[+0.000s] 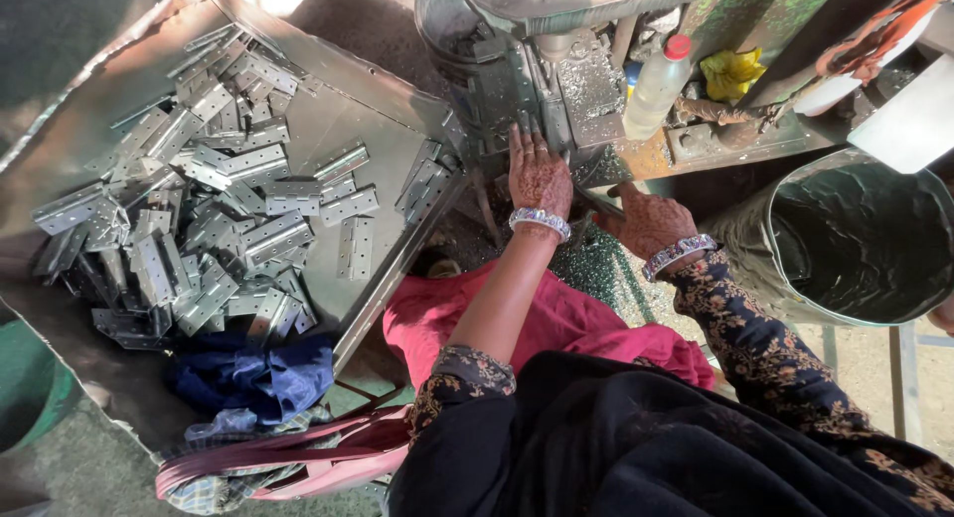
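My left hand [538, 177], patterned with henna and wearing a silver bangle, lies flat with straight fingers against the grey metal machine [517, 75]. Whatever is under its fingertips is hidden. My right hand [648, 219], also bangled, rests curled just right of it at the machine's lower edge, beside a heap of metal shavings [596, 264]. Its fingers fold under, so I cannot tell if it holds anything. A pile of several silver hinges [199, 209] lies on a sheet-metal tray [388, 110] to my left, apart from both hands.
A plastic bottle with a red cap [658, 85] and a yellow rag [732, 72] sit on the machine. A large metal bucket [855, 244] stands at the right. Blue cloth [253, 378] lies at the tray's near end. Pink fabric [556, 323] covers my lap.
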The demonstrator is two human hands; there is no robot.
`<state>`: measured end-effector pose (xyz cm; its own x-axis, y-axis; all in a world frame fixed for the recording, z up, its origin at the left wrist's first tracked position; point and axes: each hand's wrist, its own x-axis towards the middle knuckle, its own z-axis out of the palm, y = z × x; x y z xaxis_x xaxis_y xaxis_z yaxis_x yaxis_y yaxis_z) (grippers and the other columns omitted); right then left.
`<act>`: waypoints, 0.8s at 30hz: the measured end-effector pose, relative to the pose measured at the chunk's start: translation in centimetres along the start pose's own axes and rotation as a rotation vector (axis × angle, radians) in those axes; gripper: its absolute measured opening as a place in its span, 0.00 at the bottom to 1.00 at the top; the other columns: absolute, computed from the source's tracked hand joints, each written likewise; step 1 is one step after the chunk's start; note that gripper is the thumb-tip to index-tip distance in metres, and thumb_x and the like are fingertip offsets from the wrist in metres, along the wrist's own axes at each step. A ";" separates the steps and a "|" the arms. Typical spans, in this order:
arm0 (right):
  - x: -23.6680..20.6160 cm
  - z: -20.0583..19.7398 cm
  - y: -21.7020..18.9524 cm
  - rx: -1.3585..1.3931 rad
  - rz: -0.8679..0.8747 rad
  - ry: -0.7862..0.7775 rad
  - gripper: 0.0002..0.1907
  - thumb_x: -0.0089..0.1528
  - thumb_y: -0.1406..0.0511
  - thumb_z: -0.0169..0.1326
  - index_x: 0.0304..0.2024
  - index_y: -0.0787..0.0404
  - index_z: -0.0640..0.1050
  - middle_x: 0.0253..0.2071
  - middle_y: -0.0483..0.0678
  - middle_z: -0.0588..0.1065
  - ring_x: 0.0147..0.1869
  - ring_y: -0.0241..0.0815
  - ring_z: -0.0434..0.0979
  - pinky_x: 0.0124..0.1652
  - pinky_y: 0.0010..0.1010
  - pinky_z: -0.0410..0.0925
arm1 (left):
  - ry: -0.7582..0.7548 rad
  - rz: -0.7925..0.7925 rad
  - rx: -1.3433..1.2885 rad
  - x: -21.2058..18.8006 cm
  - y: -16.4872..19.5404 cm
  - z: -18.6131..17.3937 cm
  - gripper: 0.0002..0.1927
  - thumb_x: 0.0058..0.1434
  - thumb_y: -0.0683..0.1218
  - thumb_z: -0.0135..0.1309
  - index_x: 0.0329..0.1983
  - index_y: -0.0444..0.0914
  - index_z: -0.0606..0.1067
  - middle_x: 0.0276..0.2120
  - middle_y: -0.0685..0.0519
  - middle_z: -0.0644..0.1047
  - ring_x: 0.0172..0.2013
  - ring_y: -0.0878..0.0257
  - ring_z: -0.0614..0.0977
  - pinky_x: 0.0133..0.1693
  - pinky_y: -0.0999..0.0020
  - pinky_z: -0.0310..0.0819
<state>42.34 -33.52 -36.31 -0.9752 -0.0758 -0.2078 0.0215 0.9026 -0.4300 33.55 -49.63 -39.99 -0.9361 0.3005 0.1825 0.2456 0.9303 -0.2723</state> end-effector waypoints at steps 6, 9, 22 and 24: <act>0.7 1.4 1.1 -0.051 0.016 -0.041 0.34 0.63 0.40 0.51 0.56 0.58 0.70 0.37 0.63 0.80 0.45 0.65 0.82 0.45 0.54 0.72 | -0.003 0.000 0.005 0.1 -0.1 0.2 0.33 0.74 0.60 0.34 0.59 0.29 0.76 0.67 0.39 0.69 0.70 0.47 0.64 0.73 0.48 0.33; 1.3 2.9 2.6 -0.024 -0.003 -0.029 0.33 0.64 0.41 0.49 0.56 0.59 0.70 0.36 0.63 0.81 0.45 0.65 0.82 0.45 0.54 0.72 | -0.049 -0.032 0.016 2.5 -0.5 0.4 0.28 0.74 0.55 0.35 0.62 0.31 0.74 0.67 0.41 0.69 0.71 0.47 0.64 0.73 0.47 0.32; 0.5 7.9 5.3 0.014 0.095 -0.103 0.31 0.65 0.40 0.48 0.46 0.60 0.77 0.39 0.62 0.80 0.46 0.63 0.82 0.46 0.53 0.72 | -0.128 -0.038 -0.120 1.0 -0.8 0.1 0.25 0.76 0.54 0.36 0.65 0.36 0.73 0.69 0.43 0.68 0.73 0.49 0.62 0.76 0.49 0.32; 0.6 7.6 5.0 0.026 0.152 -0.170 0.31 0.67 0.40 0.46 0.46 0.60 0.78 0.37 0.61 0.81 0.44 0.62 0.83 0.45 0.53 0.73 | -0.074 -0.035 -0.009 0.8 -0.8 -0.2 0.26 0.74 0.55 0.37 0.64 0.35 0.74 0.68 0.43 0.69 0.72 0.49 0.63 0.74 0.49 0.33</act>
<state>43.56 -32.25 -45.30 -0.9094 -0.0122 -0.4158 0.1730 0.8979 -0.4047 32.65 -50.05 -39.46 -0.9601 0.2521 0.1213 0.2146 0.9418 -0.2586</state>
